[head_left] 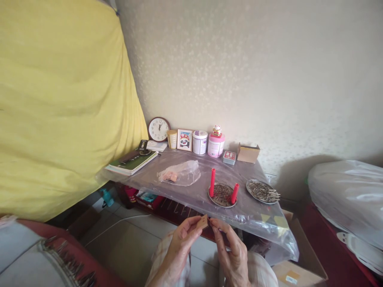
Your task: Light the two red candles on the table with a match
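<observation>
Between thumb and fingers, my left hand holds a small tan matchbox above my lap, tilted upward. Beside its dark right edge, my right hand is closed in a pinch; whatever is in those fingertips is too small to make out. Just beyond my hands, a metal plate of dark grains stands on the table. A tall red candle rises from its left side, and a shorter red candle leans slightly at its right. Neither candle shows a flame.
The low table has a clear plastic cover. On it lie a plastic bag, a second plate with several thin sticks, and books. A clock, tubs and an open carton line the wall. A cardboard box stands right.
</observation>
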Motion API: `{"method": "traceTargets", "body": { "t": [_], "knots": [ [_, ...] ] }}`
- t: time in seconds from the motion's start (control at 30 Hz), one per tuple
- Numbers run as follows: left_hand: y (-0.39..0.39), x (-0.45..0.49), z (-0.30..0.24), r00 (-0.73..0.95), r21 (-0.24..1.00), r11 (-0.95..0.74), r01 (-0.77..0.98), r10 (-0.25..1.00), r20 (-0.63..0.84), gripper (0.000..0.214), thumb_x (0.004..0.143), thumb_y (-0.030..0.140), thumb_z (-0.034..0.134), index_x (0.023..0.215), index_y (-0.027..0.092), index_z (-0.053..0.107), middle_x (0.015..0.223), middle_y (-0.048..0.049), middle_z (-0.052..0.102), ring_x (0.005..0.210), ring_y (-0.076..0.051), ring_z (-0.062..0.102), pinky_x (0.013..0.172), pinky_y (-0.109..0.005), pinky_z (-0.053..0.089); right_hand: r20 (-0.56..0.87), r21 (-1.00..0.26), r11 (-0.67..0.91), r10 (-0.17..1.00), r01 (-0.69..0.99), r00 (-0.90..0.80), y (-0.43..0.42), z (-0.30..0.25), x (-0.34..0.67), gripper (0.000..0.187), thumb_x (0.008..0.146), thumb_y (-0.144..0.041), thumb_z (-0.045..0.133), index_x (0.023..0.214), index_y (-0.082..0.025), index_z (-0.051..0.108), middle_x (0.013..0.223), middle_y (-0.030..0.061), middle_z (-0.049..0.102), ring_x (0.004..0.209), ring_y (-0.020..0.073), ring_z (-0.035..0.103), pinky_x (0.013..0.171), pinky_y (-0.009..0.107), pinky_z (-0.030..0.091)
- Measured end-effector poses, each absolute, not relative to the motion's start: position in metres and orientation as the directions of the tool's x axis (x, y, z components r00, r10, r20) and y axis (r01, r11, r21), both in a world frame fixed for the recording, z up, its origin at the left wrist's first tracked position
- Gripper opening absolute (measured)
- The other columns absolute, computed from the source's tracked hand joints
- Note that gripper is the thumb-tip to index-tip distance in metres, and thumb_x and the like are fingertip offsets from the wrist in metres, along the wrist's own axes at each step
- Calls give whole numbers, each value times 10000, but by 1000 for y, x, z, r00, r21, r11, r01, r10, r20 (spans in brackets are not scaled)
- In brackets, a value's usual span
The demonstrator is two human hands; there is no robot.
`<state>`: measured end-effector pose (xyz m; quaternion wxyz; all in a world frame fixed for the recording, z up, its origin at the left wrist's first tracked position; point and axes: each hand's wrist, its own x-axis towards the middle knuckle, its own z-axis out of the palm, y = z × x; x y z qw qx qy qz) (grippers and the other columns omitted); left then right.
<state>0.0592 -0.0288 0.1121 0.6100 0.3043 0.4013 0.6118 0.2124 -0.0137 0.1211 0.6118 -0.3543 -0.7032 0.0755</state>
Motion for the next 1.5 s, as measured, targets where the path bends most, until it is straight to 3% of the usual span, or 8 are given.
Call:
{"method": "traceTargets", "body": {
  "t": [0.43, 0.77, 0.87, 0.97, 1.07, 1.13, 1.27, 1.5],
  "knots": [
    [-29, 58, 116, -68, 847, 65, -528, 991, -119, 449, 735, 462, 889, 1035, 136, 813, 1069, -148, 843, 1125, -353, 700, 1126, -545, 441, 840, -486, 752, 542, 446, 2, -13, 120, 210, 136, 1051, -198, 615, 1058, -226, 748, 907, 35, 837, 759, 153, 824, 750, 167, 658],
    [-28, 59, 119, -77, 799, 89, -594, 983, -167, 422, 687, 448, 937, 973, 160, 824, 1029, -114, 841, 1033, -279, 703, 1007, -426, 487, 854, -451, 717, 520, 531, 22, -8, 118, 213, 134, 1039, -177, 606, 1023, -238, 724, 895, 39, 811, 780, 175, 803, 745, 246, 666],
    [-26, 59, 117, -96, 775, 97, -625, 975, -200, 438, 624, 448, 977, 921, 163, 829, 975, -103, 837, 983, -267, 708, 976, -414, 493, 868, -459, 735, 490, 499, 76, -18, 128, 215, 149, 1021, -151, 619, 1070, -261, 706, 935, 40, 810, 848, 197, 803, 764, 289, 669],
    [-26, 60, 118, -94, 753, 94, -651, 975, -203, 432, 618, 437, 985, 908, 158, 830, 965, -108, 836, 963, -266, 716, 973, -418, 491, 887, -413, 783, 461, 465, 13, -18, 124, 215, 202, 1023, -139, 609, 1137, -277, 702, 996, 62, 818, 887, 217, 804, 769, 331, 667],
    [-28, 60, 121, -75, 763, 79, -642, 983, -165, 423, 672, 439, 957, 959, 153, 834, 1029, -125, 835, 1028, -282, 713, 1028, -435, 480, 856, -372, 724, 510, 581, -86, 3, 103, 216, 256, 1080, -248, 533, 932, -268, 741, 837, 33, 820, 719, 189, 792, 653, 276, 646],
    [-29, 60, 122, -73, 772, 77, -631, 985, -157, 435, 676, 452, 954, 970, 153, 838, 1064, -133, 832, 1063, -289, 705, 1060, -445, 471, 849, -415, 659, 528, 627, 7, 19, 88, 219, 331, 1101, -323, 503, 869, -234, 722, 750, 44, 799, 640, 193, 770, 600, 274, 630],
    [-31, 59, 121, -87, 781, 91, -618, 979, -182, 451, 650, 473, 963, 950, 159, 841, 1080, -142, 832, 1081, -297, 697, 1078, -460, 463, 826, -481, 593, 553, 646, 107, 29, 76, 229, 271, 1094, -367, 549, 946, -205, 708, 799, 40, 805, 680, 183, 775, 651, 259, 631],
    [-30, 59, 118, -114, 797, 98, -596, 972, -204, 468, 611, 495, 970, 927, 175, 842, 1058, -132, 827, 1091, -311, 687, 1072, -466, 462, 768, -597, 587, 616, 547, 177, 20, 84, 230, 178, 1039, -342, 633, 969, -218, 740, 863, 20, 808, 766, 181, 775, 734, 264, 625]
  ]
}}
